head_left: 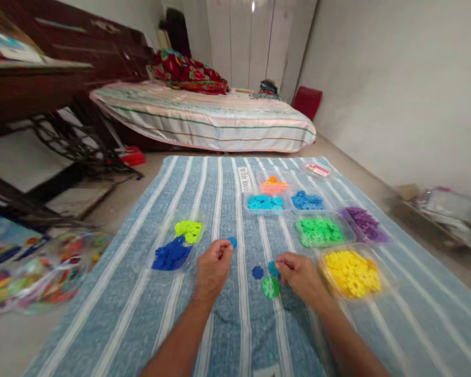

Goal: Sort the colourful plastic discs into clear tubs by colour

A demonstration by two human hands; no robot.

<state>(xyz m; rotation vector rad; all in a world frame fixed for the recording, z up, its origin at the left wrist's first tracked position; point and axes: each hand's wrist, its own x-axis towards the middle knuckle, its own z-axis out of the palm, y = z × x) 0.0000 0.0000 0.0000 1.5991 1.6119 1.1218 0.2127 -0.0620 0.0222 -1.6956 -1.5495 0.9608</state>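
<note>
My left hand (215,266) pinches a blue snowflake disc (232,242) above the striped cloth, left of the middle. My right hand (298,273) has its fingertips closed on a teal-blue snowflake disc (273,269). Close by on the cloth lie a dark blue disc (258,272) and a green disc (270,287); the green one is just below the teal disc. To the right of my right hand stands a clear tub of yellow discs (352,273). A clear box with lime discs (188,230) and dark blue discs (171,253) sits to the left of my left hand.
Clear tubs at the back right hold green discs (321,230), purple discs (361,224), blue discs (307,200), light blue discs (265,202) and orange discs (273,184). A bed (220,118) stands beyond the cloth-covered table (129,293). Bagged items (58,272) lie at left.
</note>
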